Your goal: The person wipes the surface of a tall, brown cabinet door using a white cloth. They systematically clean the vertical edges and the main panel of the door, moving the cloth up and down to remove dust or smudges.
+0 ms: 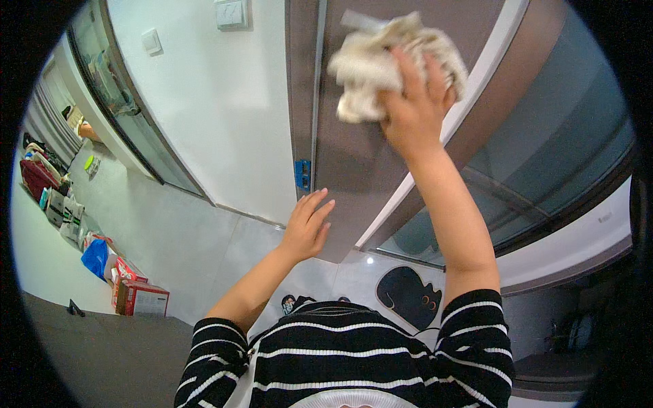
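My right hand [416, 109] is raised high and grips a crumpled cream cloth [371, 64], its fingers spread over the bunched fabric. The cloth is held against or just in front of a brown-grey door [354, 163]; I cannot tell whether it touches. Both cloth and hand are slightly blurred. Lower down, my left hand [306, 228] is open with its fingers stretched out and nothing in it. It is near the door's edge, just below a blue latch plate [303, 175].
A white wall with a switch [232, 13] stands left of the door, a glass panel [544, 156] to its right. A dark shaped mat [408, 296] lies on the floor. Along the left are a red box [143, 299], a blue bag [96, 258] and other bags.
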A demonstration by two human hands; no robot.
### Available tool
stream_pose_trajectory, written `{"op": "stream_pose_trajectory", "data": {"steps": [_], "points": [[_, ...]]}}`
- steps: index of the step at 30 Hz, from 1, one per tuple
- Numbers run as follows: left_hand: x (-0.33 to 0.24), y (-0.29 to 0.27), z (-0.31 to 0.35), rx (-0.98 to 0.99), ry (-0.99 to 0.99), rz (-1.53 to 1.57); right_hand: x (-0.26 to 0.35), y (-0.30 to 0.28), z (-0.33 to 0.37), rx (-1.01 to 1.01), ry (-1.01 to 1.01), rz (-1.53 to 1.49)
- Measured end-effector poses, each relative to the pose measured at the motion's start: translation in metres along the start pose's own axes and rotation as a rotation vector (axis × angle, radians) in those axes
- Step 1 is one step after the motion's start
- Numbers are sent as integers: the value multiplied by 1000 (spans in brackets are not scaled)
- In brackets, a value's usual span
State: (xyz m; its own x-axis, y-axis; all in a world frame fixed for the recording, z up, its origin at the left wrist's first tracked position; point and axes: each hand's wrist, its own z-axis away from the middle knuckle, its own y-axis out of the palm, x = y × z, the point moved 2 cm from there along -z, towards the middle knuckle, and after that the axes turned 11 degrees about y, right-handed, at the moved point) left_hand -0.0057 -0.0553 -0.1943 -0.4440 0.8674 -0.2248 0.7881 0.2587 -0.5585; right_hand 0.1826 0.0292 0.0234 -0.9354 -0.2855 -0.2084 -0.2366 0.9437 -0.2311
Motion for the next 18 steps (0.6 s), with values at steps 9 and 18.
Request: {"op": "stream_pose_trajectory", "data": {"steps": [9,18], "points": [[9,-21,34,-21,-134,-15,54,87,261,577,-342,-258],[37,-22,101,-223,-789,345,77,56,343,1357,386,-778]]}}
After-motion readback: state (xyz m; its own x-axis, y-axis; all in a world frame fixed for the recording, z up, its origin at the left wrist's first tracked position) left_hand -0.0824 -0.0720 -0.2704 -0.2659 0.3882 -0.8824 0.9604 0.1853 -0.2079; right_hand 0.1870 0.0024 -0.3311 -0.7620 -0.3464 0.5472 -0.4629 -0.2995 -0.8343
